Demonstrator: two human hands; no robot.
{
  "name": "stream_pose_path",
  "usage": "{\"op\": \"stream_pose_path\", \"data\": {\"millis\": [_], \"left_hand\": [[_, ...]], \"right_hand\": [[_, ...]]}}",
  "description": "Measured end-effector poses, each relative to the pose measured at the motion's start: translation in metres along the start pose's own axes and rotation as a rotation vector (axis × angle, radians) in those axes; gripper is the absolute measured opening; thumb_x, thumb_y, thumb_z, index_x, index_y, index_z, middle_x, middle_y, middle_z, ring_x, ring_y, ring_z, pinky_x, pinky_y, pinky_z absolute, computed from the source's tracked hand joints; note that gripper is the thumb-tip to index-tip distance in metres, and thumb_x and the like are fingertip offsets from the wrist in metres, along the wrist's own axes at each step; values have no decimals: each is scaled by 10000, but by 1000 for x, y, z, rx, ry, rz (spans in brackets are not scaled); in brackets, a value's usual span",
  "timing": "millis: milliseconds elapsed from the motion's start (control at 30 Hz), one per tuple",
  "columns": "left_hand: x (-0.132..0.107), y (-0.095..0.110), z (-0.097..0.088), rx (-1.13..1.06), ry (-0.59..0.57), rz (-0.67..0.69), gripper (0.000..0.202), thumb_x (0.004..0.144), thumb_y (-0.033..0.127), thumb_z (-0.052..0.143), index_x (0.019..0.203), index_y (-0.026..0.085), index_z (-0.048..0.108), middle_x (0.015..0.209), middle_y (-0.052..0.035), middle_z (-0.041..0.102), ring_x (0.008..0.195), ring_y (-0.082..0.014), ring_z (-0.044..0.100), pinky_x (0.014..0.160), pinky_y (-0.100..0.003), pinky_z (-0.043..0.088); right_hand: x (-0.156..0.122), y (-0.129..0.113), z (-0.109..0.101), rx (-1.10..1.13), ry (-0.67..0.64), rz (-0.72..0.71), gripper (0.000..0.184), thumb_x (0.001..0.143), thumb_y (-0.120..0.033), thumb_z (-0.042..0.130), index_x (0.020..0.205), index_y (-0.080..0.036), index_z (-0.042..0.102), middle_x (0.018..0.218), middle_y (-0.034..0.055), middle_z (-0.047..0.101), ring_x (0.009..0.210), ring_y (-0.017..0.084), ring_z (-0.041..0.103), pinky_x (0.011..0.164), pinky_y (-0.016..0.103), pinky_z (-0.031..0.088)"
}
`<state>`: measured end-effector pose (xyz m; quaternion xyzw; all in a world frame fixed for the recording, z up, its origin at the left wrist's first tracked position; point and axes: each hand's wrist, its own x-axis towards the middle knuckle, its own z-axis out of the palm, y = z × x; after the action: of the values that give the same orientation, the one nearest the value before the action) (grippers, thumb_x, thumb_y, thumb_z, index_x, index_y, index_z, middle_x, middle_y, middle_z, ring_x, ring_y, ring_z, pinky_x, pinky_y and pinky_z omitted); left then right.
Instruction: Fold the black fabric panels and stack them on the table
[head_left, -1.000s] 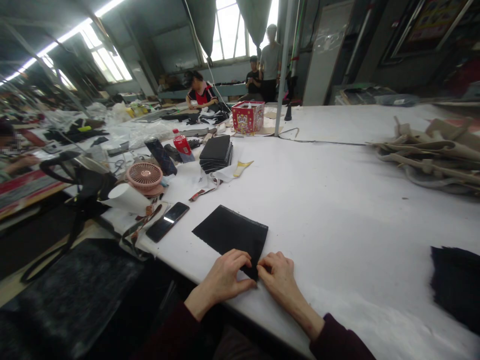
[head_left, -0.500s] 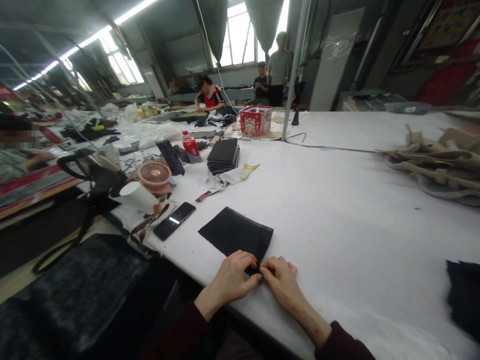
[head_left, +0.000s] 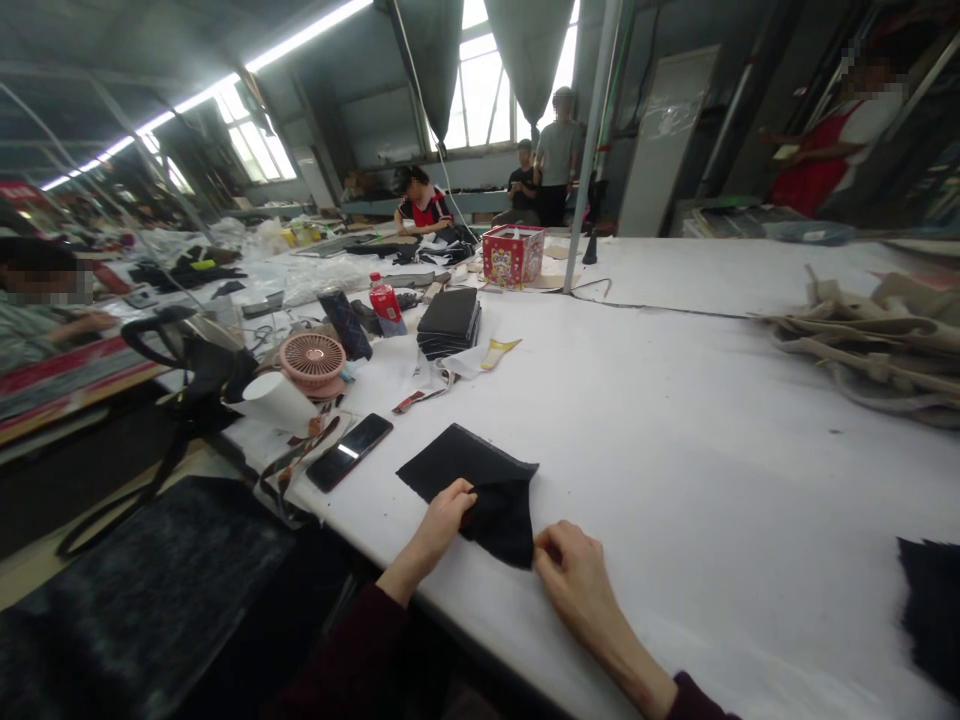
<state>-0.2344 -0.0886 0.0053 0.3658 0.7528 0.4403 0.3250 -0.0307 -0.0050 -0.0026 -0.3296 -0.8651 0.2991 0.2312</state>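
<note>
A black fabric piece (head_left: 472,485) lies on the white table (head_left: 675,420) close to its near edge. My left hand (head_left: 442,520) pinches a layer of the fabric near its middle and lifts it into a fold. My right hand (head_left: 574,575) is closed on the fabric's near right corner and presses it against the table. Both wrists come out of dark maroon sleeves.
A black phone (head_left: 349,451) lies left of the fabric, with a pink fan (head_left: 312,358), white cup (head_left: 271,399), red bottle (head_left: 385,302) and stack of black pieces (head_left: 450,320) beyond. Beige fabric (head_left: 870,340) is heaped at right; black cloth (head_left: 934,610) at the right edge. Several people work at the back.
My left hand has moved up and left from the corner, drawing a layer of the black fabric up into a fold. My right hand has stayed on the near corner.
</note>
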Motion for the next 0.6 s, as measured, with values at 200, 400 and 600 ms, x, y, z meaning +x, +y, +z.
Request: {"op": "stream_pose_path", "data": {"millis": [200,400,600], "left_hand": [[-1,10,2,84,-32,88,179,862,309,447,716,208,472,627,56,426,636,-126,426,589,-244,313],[4,9,-4,41,-59,97,190,854,325,460,709,203,471,649,50,434,662,-131,415,605,-251,303],[24,3,-7,-291,-61,-43,245,759,424,540,716,200,451,647,47,451,612,-124,446,571,-234,349]], "right_hand": [[21,-20,-17,-99,-103,-439,226,873,-73,415,874,-203,600,960,70,624,926,212,561,845,361,421],[53,-8,0,-291,-229,-416,163,885,-87,485,855,-186,612,969,68,629,936,218,567,842,355,457],[55,10,11,-238,-87,-373,177,884,-103,538,1014,-204,603,1197,84,593,1085,246,535,927,410,441]]}}
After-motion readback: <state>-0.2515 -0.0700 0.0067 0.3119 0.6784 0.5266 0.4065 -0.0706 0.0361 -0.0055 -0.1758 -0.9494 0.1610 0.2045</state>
